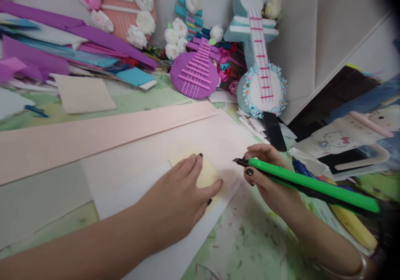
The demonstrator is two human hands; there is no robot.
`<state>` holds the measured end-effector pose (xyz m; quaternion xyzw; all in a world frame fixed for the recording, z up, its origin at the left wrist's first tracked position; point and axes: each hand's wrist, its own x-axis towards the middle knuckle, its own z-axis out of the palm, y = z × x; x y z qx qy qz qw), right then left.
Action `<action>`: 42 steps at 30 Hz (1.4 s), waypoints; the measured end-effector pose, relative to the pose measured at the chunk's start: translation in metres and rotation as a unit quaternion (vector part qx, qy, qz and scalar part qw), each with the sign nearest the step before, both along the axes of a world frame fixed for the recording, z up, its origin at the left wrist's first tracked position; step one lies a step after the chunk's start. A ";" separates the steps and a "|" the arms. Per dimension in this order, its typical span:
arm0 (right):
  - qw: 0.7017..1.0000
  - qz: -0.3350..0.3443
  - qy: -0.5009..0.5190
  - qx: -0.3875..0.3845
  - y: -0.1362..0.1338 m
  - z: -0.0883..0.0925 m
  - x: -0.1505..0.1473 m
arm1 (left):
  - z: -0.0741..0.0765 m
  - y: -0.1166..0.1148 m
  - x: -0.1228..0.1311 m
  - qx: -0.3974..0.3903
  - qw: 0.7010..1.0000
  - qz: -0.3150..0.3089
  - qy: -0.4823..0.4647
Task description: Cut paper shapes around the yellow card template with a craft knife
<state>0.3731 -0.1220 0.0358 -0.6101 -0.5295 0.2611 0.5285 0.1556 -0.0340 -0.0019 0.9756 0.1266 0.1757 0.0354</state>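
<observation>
My left hand (184, 192) lies with its fingers apart on a small pale yellow sheet (208, 176), pressing it onto larger white sheets (125, 188). In my right hand (268, 176) is a green utility knife (315, 184), held between thumb and fingers. Its dark blade end points left, to the right of the yellow sheet and apart from it. The palm covers part of the yellow sheet. Behind both hands a long pale pink strip (103, 136) lies across the white sheets.
Decorated toy instruments stand at the back: a purple one (195, 71) and a light blue one (262, 84). A black phone (275, 132) lies in front of them. At right are a Hello Kitty cup (336, 140) and a yellow tool (353, 226). Coloured sheets (78, 38) are piled at left.
</observation>
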 end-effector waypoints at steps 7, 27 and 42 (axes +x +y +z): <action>0.984 0.084 0.133 -0.087 0.063 0.038 -0.014 | 0.001 -0.002 0.001 0.047 0.999 0.013 -0.013; 0.946 0.147 0.230 -0.176 0.126 -0.010 -0.053 | -0.003 -0.001 0.003 0.066 0.992 0.094 -0.055; 0.952 0.165 0.211 -0.146 0.122 -0.015 -0.052 | -0.005 -0.003 0.004 0.047 0.993 0.092 -0.053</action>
